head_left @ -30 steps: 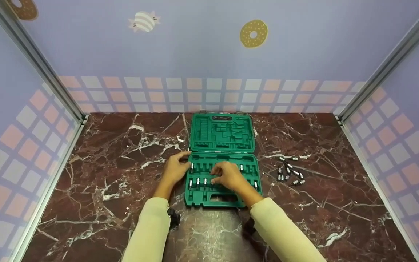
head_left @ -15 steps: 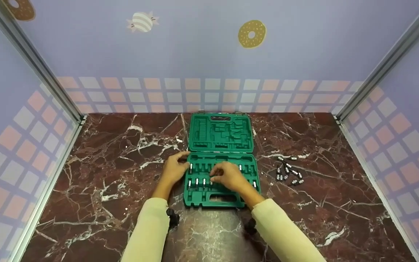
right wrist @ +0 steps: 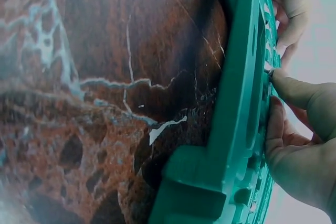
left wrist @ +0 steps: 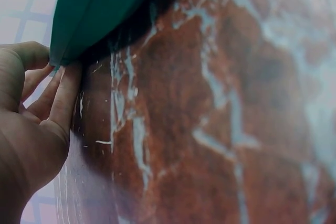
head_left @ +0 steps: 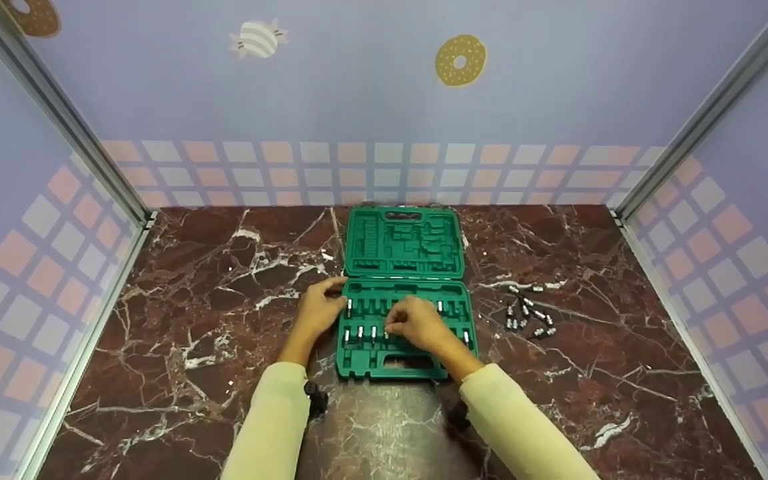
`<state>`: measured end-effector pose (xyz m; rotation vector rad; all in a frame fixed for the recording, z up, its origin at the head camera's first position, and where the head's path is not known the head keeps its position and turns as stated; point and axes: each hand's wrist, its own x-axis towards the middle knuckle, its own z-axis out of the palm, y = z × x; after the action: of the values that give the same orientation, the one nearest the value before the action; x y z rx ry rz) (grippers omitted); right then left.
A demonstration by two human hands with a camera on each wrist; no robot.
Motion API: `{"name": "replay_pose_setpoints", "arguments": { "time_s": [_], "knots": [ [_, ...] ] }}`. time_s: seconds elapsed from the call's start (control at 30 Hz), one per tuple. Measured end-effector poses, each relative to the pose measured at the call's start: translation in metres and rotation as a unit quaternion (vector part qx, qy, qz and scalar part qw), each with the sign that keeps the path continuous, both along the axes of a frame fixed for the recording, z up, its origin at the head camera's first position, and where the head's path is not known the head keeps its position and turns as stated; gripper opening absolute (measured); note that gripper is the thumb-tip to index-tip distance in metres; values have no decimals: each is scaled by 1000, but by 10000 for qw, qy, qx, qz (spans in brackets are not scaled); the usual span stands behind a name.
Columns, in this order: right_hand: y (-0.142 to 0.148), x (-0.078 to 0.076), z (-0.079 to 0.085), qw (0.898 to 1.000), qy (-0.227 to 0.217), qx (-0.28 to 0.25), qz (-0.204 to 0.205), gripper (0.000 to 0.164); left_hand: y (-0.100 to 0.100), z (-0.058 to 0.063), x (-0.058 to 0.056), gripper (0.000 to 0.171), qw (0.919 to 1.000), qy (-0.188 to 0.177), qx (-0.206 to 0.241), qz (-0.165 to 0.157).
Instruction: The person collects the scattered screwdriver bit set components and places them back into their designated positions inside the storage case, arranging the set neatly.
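Note:
A green socket case (head_left: pixel 355 365) lies unfolded on the marble-patterned table. My left hand (head_left: pixel 321 310) holds its left edge, thumb on the rim and fingers against the side, as the left wrist view (left wrist: pixel 37 114) shows. Over the lower row of slots, my right hand (head_left: pixel 419 323) pinches a small silver bit socket (head_left: pixel 387 335) between thumb and finger; the fingers hide most of it. Several similar bit sockets (head_left: pixel 360 333) sit in slots to its left. Another bit socket (head_left: pixel 441 307) stands in the upper row, and one (head_left: pixel 467 338) in the lower row at the right.
Several loose bit sockets (head_left: pixel 524 310) lie in a cluster on the table (head_left: pixel 591 387) to the right of the case. The moulded lid (head_left: pixel 404 243) leans back toward the patterned rear wall (head_left: pixel 384 100). Side walls stand at left and right.
The scene has shifted slightly left with the head camera. Both hands stay at nearly the same spots on the case, with the right fingers moving only a little around the bit socket.

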<state>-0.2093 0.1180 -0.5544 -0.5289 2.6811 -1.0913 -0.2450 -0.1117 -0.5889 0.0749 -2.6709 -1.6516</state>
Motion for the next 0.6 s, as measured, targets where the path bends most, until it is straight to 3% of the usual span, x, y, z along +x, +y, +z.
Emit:
{"name": "replay_pose_setpoints", "arguments": {
  "time_s": [0.27, 0.6],
  "knots": [
    [-2, -1, -2, 10000, 18, 55, 81, 4, -1, 0, 2, 39, 10000, -67, -31, 14],
    [-6, -4, -1, 9998, -114, 84, -127, 12, 0, 3, 2, 39, 9999, -132, -21, -29]
  ]
}}
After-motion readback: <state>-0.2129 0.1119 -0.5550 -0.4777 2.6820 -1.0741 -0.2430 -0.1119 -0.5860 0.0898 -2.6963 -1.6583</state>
